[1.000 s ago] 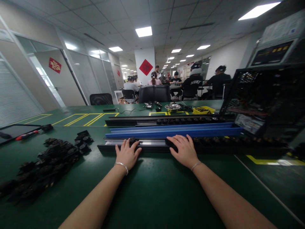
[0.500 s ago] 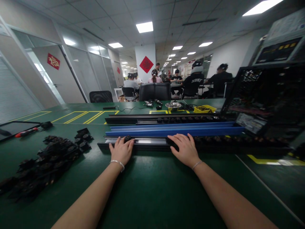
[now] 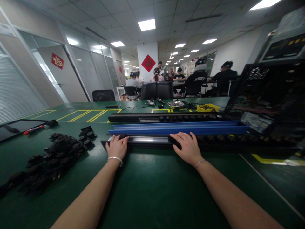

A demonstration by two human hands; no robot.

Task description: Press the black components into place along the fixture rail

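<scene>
A long black rail (image 3: 147, 147) with a shiny inner strip lies across the green table (image 3: 147, 190). Near its left end, my left hand (image 3: 117, 147) is closed on a small black part (image 3: 122, 136). My right hand (image 3: 187, 147) rests over another black part (image 3: 175, 143) on the rail, fingers curved around it. To the right of that hand, several black parts sit in a row along the rail. Just behind lies a blue rail (image 3: 157, 129). A pile of black parts (image 3: 57, 152) is on the table at the left.
Another black rail (image 3: 124, 118) lies behind the blue one. Farther back are a metal bowl (image 3: 175, 104) and a yellow tray (image 3: 207, 108). A red-handled tool (image 3: 33, 129) is at the left, a large open black case (image 3: 269, 92) at the right. Several people sit beyond.
My left hand has slid left along the rail with the small black part. My right hand stays over its part. The whole view has shifted slightly.
</scene>
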